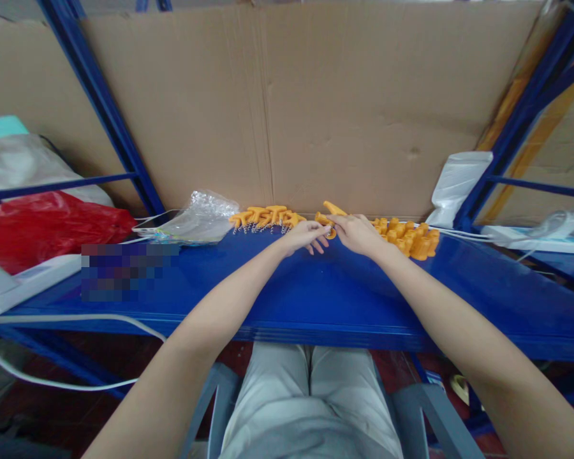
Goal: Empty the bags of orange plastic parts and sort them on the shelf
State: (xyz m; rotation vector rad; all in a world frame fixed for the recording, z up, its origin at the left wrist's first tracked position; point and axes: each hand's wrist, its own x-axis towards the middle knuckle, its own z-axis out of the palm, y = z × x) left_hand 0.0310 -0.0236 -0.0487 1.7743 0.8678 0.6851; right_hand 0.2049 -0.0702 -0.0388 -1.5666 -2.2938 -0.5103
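Note:
My right hand (358,233) is closed round an orange corkscrew (335,208), whose handle sticks out above the fingers. My left hand (305,237) meets it from the left, thumb and forefinger pinched at the orange piece, the other fingers hanging loosely below. The fingers partly cover the held parts, so how they fit together is hidden. Left of my hands lies a row of orange T-handled corkscrews (266,215) with bare metal spirals. Beside my right hand stand several orange tube-shaped sleeves (414,241) in a tight group.
Clear plastic bags (198,220) lie left of the corkscrews on the blue table (310,296). A red bag (52,226) and a white cable (71,317) are further left. Cardboard (316,108) walls the back. A white packet (456,185) leans by the right blue post (521,115).

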